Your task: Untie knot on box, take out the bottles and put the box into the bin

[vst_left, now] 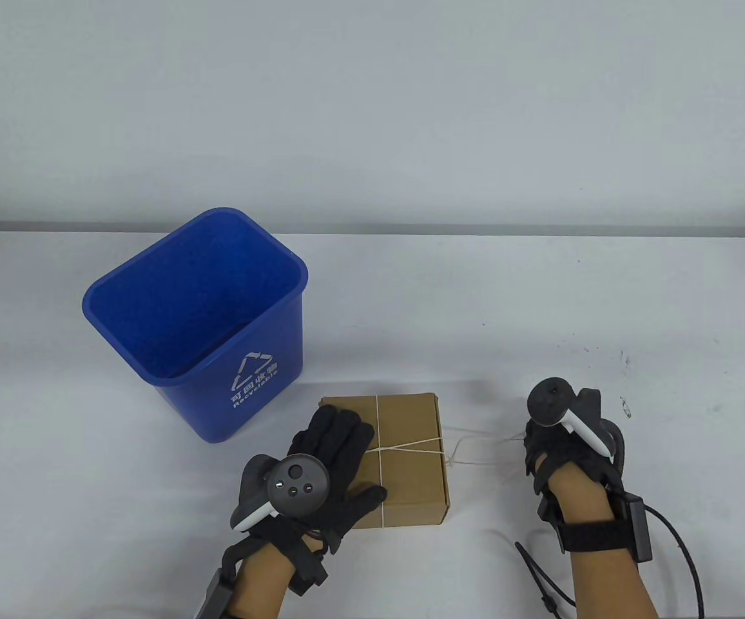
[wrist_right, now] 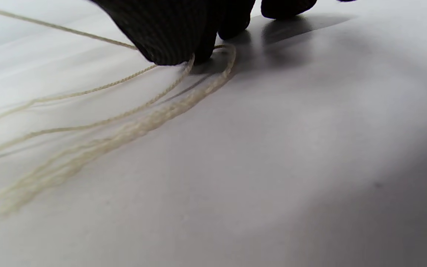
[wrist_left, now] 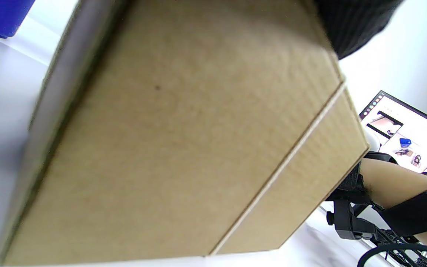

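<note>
**Pulling the string loose while the box is pinned**

The box [vst_left: 388, 459] lies flat on the bench [vst_left: 540, 309], just in front of the blue bin [vst_left: 198, 322] and still closed, cream string [vst_left: 411, 445] crossed over its lid. The left hand [vst_left: 321, 471] rests on the lid with fingers spread straight, pressing it down rather than holding it. The right hand [vst_left: 556, 445] sits well to the right of the box; in the right wrist view its fingertips [wrist_right: 172, 40] pinch the string's free end low against the bench.

To do this step well, I judge the pull should run outward and low, away from the box, with the left palm keeping steady weight so the box does not slide or lift. A slow draw lets the knot slip instead of cinching tight.

The box is close to square, so it has no strong long axis; its edges sit slightly turned from the bench edge. The loose strand runs from the box's right side roughly sideways toward the right hand.
</note>
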Demonstrator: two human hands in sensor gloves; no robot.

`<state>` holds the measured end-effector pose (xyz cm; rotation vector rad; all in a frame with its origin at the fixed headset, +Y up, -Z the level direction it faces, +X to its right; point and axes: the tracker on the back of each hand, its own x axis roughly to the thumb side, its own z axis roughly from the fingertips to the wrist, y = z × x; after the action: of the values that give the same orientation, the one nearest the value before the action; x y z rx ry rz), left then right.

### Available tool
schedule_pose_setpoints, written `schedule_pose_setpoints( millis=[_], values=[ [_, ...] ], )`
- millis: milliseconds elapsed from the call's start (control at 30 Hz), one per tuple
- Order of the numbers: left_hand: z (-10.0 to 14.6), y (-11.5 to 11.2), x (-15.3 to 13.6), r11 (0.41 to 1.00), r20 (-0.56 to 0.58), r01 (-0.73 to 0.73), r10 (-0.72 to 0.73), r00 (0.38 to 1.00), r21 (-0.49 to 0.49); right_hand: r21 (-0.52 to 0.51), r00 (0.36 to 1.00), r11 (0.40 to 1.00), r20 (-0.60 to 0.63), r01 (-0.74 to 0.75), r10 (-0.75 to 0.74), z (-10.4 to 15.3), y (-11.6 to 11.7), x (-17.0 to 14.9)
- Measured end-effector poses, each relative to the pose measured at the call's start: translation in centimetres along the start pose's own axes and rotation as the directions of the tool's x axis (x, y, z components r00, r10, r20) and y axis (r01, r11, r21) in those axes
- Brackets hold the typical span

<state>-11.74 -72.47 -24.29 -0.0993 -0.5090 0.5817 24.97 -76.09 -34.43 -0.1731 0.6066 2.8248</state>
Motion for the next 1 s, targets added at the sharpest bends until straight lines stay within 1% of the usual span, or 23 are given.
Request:
schedule_pose_setpoints(
  millis=[67,133,233,300,333,367,433,500,567,667,767,900,1000],
  values=[
    [0.0,0.0,0.0,1.0,0.0,-0.001,0.001,1.0,0.0,0.007,1.0,1.0,0.002,0.015,-0.015,0.0,-0.1,0.0],
    [0.0,0.0,0.0,1.0,0.0,-0.001,0.001,1.0,0.0,0.009,0.998,0.999,0.031,0.049,-0.05,0.2,-0.5,-0.1],
    [0.0,0.0,0.0,1.0,0.0,-0.002,0.002,1.0,-0.001,-0.052,0.985,0.987,0.086,0.153,-0.148,1.1,-1.6,-0.1],
    [0.0,0.0,0.0,1.0,0.001,-0.004,0.004,1.0,-0.003,-0.108,0.965,0.97,0.175,0.216,-0.195,2.1,-2.7,0.5],
    [0.0,0.0,0.0,1.0,0.001,-0.003,0.003,1.0,-0.003,-0.113,0.944,0.961,0.246,0.252,-0.219,2.7,-3.1,1.2],
    [0.0,0.0,0.0,1.0,0.001,-0.003,0.003,1.0,-0.003,-0.102,0.922,0.954,0.306,0.28,-0.238,3.2,-3.3,1.7],
    [0.0,0.0,0.0,1.0,0.002,-0.007,0.007,1.0,-0.006,-0.038,0.844,0.94,0.454,0.339,-0.286,4.5,-3.5,3.7],
    [0.0,0.1,0.0,1.0,0.002,-0.007,0.007,1.0,-0.005,-0.01,0.827,0.947,0.49,0.321,-0.275,5.4,-3.3,5.3],
    [0.0,0.1,0.0,1.0,0.001,-0.007,0.007,1.0,-0.005,-0.055,0.83,0.966,0.525,0.254,-0.189,6.2,-3.1,6.7],
    [0.0,0.1,0.0,1.0,0.001,-0.007,0.007,1.0,-0.006,-0.083,0.825,0.976,0.551,0.203,-0.124,6.8,-2.7,7.8],
    [0.0,0.1,0.0,1.0,0.001,-0.008,0.008,1.0,-0.007,-0.076,0.818,0.981,0.565,0.178,-0.105,7.0,-2.1,8.6],
    [0.0,0.1,-0.1,1.0,0.002,-0.01,0.01,1.0,-0.008,-0.125,0.824,0.983,0.565,0.131,-0.038,7.1,-1.3,9.5],
    [0.0,0.1,-0.1,1.0,0.002,-0.011,0.011,1.0,-0.008,-0.136,0.822,0.982,0.569,0.129,-0.029,7.1,-1.0,9.8]
  ],
)
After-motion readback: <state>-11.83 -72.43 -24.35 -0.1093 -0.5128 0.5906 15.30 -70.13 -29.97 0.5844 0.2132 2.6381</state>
